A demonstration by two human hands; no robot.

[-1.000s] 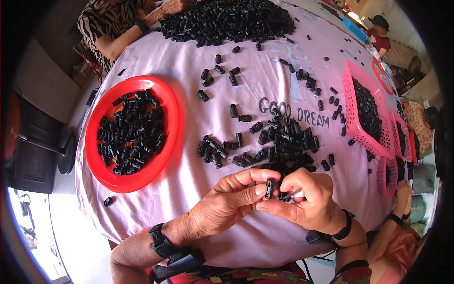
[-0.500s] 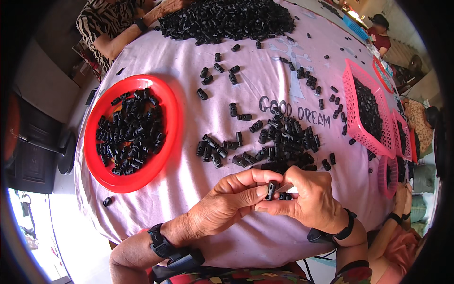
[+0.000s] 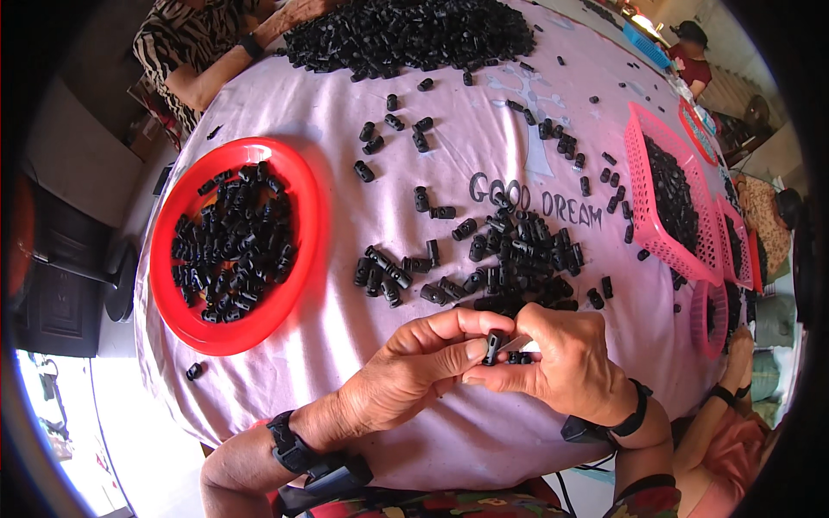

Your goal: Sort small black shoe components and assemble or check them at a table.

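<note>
My left hand (image 3: 401,375) pinches a small black plastic cord lock (image 3: 494,347) between thumb and fingers, tilted nearly upright. Against its side, my right hand (image 3: 570,358) grips a thin, pale blade-like tool (image 3: 515,347), mostly hidden by the fingers. More black cord locks (image 3: 521,357) show beneath the tool, by the right fingers. Just beyond both hands lies a loose heap of cord locks (image 3: 527,250), with stray ones around it. To the left, a round red tray (image 3: 311,224) holds many similar pieces.
A pink cloth (image 3: 380,457) covers the table. A large black pile (image 3: 414,34) lies at the far side, near a person in a striped shirt (image 3: 164,52). Pink baskets (image 3: 643,207) with black pieces stand at right. Another person's forearm (image 3: 704,423) rests at the lower right.
The view has shifted very slightly. Both hands keep nearly the same pose, with the cord lock and the blade-like tool still held together.
</note>
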